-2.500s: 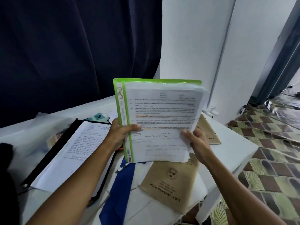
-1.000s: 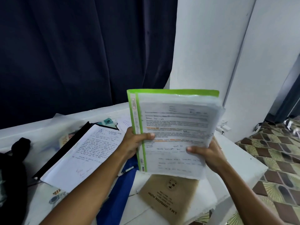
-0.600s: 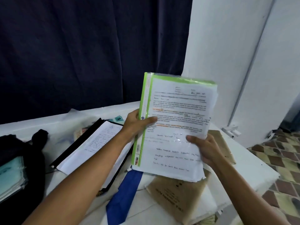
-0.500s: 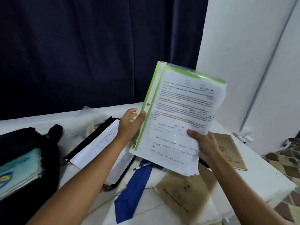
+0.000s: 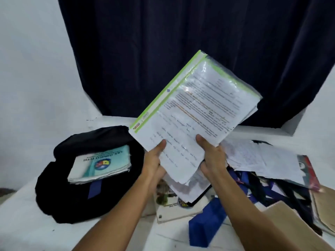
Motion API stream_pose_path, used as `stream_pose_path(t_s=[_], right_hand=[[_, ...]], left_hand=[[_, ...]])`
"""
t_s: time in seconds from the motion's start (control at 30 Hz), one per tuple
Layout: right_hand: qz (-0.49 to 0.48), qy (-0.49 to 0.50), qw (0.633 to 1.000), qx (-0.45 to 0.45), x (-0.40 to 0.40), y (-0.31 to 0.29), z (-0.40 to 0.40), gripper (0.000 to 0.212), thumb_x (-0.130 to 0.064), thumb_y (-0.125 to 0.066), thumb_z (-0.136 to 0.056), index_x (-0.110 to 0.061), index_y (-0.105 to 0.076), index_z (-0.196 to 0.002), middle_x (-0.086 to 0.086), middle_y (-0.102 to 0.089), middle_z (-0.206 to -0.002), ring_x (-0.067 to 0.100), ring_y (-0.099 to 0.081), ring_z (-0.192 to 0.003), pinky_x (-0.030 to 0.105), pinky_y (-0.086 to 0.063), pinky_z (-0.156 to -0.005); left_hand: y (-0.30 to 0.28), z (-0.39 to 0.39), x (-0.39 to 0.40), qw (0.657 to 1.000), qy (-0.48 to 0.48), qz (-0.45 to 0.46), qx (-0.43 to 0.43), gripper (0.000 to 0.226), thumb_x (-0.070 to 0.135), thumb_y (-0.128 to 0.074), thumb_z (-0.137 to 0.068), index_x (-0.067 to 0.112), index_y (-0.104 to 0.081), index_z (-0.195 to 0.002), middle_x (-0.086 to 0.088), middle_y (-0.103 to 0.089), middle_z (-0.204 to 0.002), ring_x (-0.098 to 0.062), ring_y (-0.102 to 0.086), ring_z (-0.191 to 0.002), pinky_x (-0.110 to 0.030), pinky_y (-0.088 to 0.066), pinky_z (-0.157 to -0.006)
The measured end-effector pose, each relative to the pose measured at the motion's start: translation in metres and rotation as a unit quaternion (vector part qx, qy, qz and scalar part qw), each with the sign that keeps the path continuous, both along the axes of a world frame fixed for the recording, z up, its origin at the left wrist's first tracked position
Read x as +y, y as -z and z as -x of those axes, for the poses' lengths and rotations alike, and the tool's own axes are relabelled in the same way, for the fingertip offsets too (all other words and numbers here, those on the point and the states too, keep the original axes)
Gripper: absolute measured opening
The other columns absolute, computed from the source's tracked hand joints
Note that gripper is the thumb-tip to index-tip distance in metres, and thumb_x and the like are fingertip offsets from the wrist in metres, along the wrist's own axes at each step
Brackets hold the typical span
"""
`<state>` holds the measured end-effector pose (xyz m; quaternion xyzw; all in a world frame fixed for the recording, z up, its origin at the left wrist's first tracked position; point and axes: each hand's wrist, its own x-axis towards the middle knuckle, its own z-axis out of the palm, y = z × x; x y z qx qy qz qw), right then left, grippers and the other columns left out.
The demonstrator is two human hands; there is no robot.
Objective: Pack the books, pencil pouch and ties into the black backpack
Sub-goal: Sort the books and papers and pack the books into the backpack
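Dark curtain (image 5: pixel 181 42) backs the white worktop (image 5: pixel 27 223). Head view: I see both hands gripping the green-edged folder (image 5: pixel 195 113) at its lower edge, left hand (image 5: pixel 154 160) and right hand (image 5: pixel 212 156), fingers curled around it. Black backpack (image 5: pixel 72 201) lies at 9 o'clock, a book (image 5: pixel 101 163) resting on it.

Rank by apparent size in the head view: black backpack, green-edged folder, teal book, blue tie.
1. black backpack
2. green-edged folder, held nearer the camera, so its lead over the rest is unsure
3. teal book
4. blue tie, only partly visible
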<state>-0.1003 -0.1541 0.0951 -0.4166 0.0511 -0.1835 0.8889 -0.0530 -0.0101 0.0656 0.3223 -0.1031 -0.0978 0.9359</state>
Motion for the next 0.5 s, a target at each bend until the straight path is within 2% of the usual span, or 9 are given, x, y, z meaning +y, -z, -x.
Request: stream_pose_path(t_s=[0.07,0.1,0.17,0.23,0.3,0.33,0.4,0.43,0.5], right_hand=[[0.04,-0.02,0.998,-0.043,0.019,-0.009,-0.002,0.04,0.0,-0.07,-0.079,-0.01,-0.062,-0.118,0.008,-0.072,-0.114,0.03,-0.067,-0.107,0.041,-0.058,-0.082],[0.037,-0.034,0.996,-0.073,0.024,-0.016,-0.002,0.047,-0.006,-0.072,-0.078,-0.009,-0.059,-0.124,0.007,-0.07,-0.119,0.029,-0.065,-0.111,0.039,-0.057,-0.085],[-0.01,-0.093,0.99,-0.105,0.029,-0.028,-0.003,0.076,-0.035,-0.08,-0.073,-0.01,-0.049,-0.138,0.011,-0.061,-0.134,0.03,-0.058,-0.123,0.044,-0.051,-0.097],[-0.06,-0.138,0.983,-0.105,0.03,-0.036,-0.003,0.096,-0.067,-0.07,-0.068,-0.013,-0.046,-0.143,0.014,-0.054,-0.141,0.034,-0.052,-0.129,0.052,-0.04,-0.107],[-0.1,-0.187,0.973,-0.092,0.028,-0.034,-0.005,0.104,-0.083,-0.046,-0.068,-0.01,-0.049,-0.141,0.018,-0.055,-0.14,0.037,-0.051,-0.129,0.055,-0.033,-0.112],[-0.105,-0.211,0.969,-0.078,0.03,-0.029,-0.007,0.109,-0.087,-0.04,-0.066,-0.007,-0.051,-0.139,0.019,-0.055,-0.139,0.038,-0.051,-0.129,0.056,-0.032,-0.113],[-0.09,-0.262,0.96,-0.035,0.039,-0.018,-0.011,0.113,-0.09,-0.04,-0.062,-0.007,-0.055,-0.137,0.018,-0.053,-0.141,0.038,-0.05,-0.131,0.055,-0.031,-0.113],[-0.078,-0.28,0.957,-0.01,0.044,-0.013,-0.014,0.112,-0.09,-0.046,-0.061,-0.009,-0.055,-0.138,0.017,-0.05,-0.145,0.037,-0.048,-0.133,0.055,-0.032,-0.114],[-0.033,-0.313,0.948,0.038,0.062,-0.008,-0.017,0.109,-0.082,-0.066,-0.058,-0.012,-0.053,-0.14,0.016,-0.048,-0.146,0.036,-0.049,-0.132,0.054,-0.036,-0.11]], left_hand=[[-0.003,-0.006,0.033,1.0,0.001,-0.011,0.005,0.097,0.016,-0.094,-0.055,0.006,-0.048,-0.14,-0.019,-0.054,-0.14,-0.037,-0.052,-0.128,-0.059,-0.041,-0.105],[-0.004,-0.01,0.051,1.0,0.003,-0.014,0.014,0.101,0.016,-0.096,-0.049,0.006,-0.05,-0.138,-0.018,-0.056,-0.137,-0.036,-0.054,-0.126,-0.058,-0.045,-0.101],[-0.007,-0.017,0.091,0.999,0.009,-0.035,0.023,0.101,0.015,-0.097,-0.046,0.006,-0.052,-0.135,-0.018,-0.06,-0.133,-0.036,-0.06,-0.119,-0.054,-0.054,-0.089],[-0.01,-0.021,0.134,0.996,0.0,-0.08,0.044,0.082,0.011,-0.087,-0.063,0.005,-0.052,-0.136,-0.02,-0.063,-0.127,-0.036,-0.065,-0.109,-0.052,-0.058,-0.078],[-0.011,-0.026,0.176,0.988,-0.002,-0.138,0.073,0.058,0.01,-0.074,-0.075,0.005,-0.056,-0.13,-0.018,-0.07,-0.114,-0.032,-0.071,-0.095,-0.048,-0.06,-0.067],[-0.011,-0.029,0.197,0.983,0.001,-0.167,0.075,0.063,0.012,-0.083,-0.066,0.006,-0.059,-0.125,-0.016,-0.072,-0.109,-0.031,-0.072,-0.091,-0.046,-0.06,-0.064],[-0.01,-0.036,0.239,0.971,0.021,-0.227,0.076,0.096,0.016,-0.099,-0.032,0.007,-0.062,-0.12,-0.017,-0.072,-0.109,-0.033,-0.072,-0.091,-0.045,-0.06,-0.064],[-0.009,-0.039,0.256,0.964,0.032,-0.252,0.081,0.105,0.017,-0.1,-0.024,0.007,-0.062,-0.122,-0.018,-0.071,-0.112,-0.034,-0.072,-0.093,-0.046,-0.06,-0.067],[-0.007,-0.047,0.29,0.949,0.042,-0.3,0.091,0.11,0.017,-0.1,-0.024,0.006,-0.061,-0.126,-0.02,-0.067,-0.121,-0.035,-0.07,-0.099,-0.048,-0.059,-0.075]])
